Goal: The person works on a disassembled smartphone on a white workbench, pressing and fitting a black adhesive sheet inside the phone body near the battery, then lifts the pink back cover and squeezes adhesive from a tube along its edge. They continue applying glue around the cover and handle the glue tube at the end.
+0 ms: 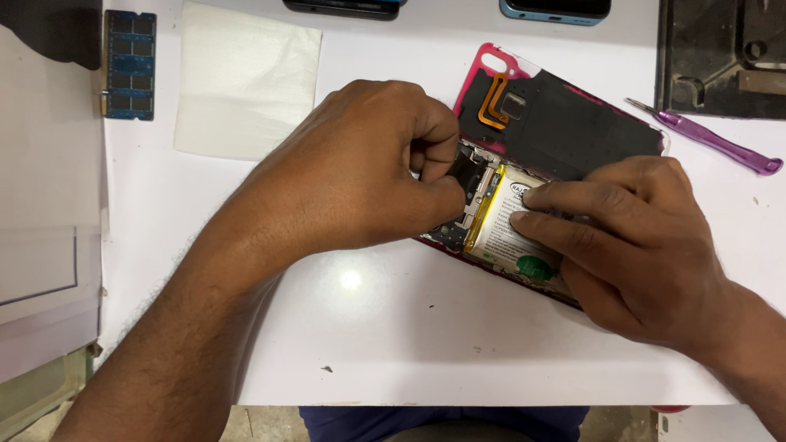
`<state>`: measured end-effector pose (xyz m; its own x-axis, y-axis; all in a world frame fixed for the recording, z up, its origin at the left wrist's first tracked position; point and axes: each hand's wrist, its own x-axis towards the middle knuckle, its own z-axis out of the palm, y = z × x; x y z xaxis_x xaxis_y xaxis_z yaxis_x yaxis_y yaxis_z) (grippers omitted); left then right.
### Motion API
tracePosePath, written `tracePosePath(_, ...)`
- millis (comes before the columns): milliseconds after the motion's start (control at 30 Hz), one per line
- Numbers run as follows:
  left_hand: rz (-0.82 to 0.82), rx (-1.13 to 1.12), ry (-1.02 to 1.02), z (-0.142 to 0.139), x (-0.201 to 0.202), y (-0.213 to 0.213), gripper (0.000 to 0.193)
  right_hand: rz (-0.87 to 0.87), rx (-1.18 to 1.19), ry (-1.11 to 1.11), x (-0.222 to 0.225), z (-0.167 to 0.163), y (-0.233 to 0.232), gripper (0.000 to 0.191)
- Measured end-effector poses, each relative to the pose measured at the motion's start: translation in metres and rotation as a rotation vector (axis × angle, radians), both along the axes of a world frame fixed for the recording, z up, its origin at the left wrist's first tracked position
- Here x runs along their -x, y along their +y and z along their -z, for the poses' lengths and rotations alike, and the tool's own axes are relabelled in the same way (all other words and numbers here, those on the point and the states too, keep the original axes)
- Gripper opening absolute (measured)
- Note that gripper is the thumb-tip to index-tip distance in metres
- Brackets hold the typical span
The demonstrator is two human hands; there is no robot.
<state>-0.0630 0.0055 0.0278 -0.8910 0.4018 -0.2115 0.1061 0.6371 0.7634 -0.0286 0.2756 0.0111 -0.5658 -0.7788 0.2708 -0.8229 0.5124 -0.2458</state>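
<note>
An opened pink-framed smartphone (pixel 491 237) lies face down on the white tabletop (pixel 393 327), its insides bare: a pale battery with a yellow edge and a green sticker (pixel 516 241) fills the middle, with metal shields and a dark board at the end under the left hand. Just behind the phone, touching its far edge, rests its detached pink back cover (pixel 565 123), inner side up, lined with black sheet and carrying an orange flex loop. The left hand (pixel 360 176) is closed, thumb and forefinger pinched on a small black part at the phone's board end. The right hand (pixel 630 237) presses 2 flat fingers on the battery. Right of the cover lies a translucent purple plastic pry tool (pixel 712 141); left of it, a white folded tissue (pixel 246 78).
</note>
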Motion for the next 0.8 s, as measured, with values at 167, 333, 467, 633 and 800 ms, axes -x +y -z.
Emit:
tracePosePath(167,0.004,-0.011,0.007,0.001,-0.0002,-0.0009,0.027,0.01,-0.004,-0.004,-0.001,0.0,-0.0009,0.04)
tracePosePath(333,0.005,-0.052,0.043,0.0008,-0.0002,-0.0022,0.026,0.011,-0.017,-0.004,-0.0015,-0.0001,-0.0016,0.042)
tracePosePath(467,-0.009,-0.025,0.007,0.0008,-0.0007,-0.0015,0.026,0.006,-0.042,0.007,-0.0024,0.0001,-0.0027,0.047)
tracePosePath(633,-0.002,-0.04,0.02,0.0007,-0.001,-0.0023,0.026,0.008,-0.066,0.008,-0.0056,-0.001,-0.0036,0.046)
tracePosePath(800,-0.006,0.01,0.001,0.0014,-0.0008,-0.0014,0.026,0.0,-0.075,0.023,-0.0049,-0.0022,-0.0072,0.047)
